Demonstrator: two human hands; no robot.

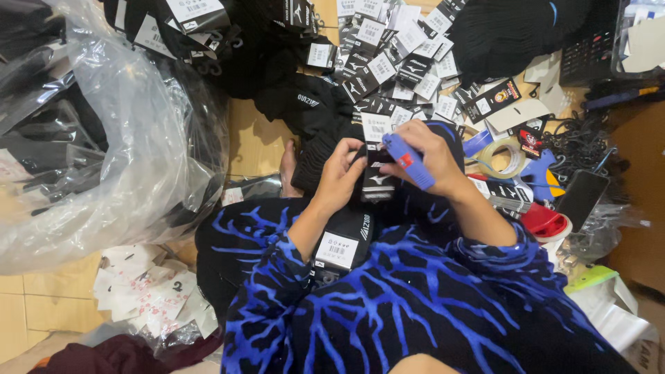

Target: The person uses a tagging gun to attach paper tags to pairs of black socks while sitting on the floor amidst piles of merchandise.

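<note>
- the left hand (338, 181) covers most of the black sock (377, 181), so its left side is hidden
- tagging gun (409, 161) nose is behind the right hand (429, 156), can't see the tip
- clear plastic bag (118, 138) runs off the left edge, contents just dark blurry shapes
- calculator (589, 48) top right is cut off

Blue tagging gun (409, 161), black socks (377, 181), black-and-blue veined clothing (415, 305), red-and-white tape dispenser (547, 223)
</note>
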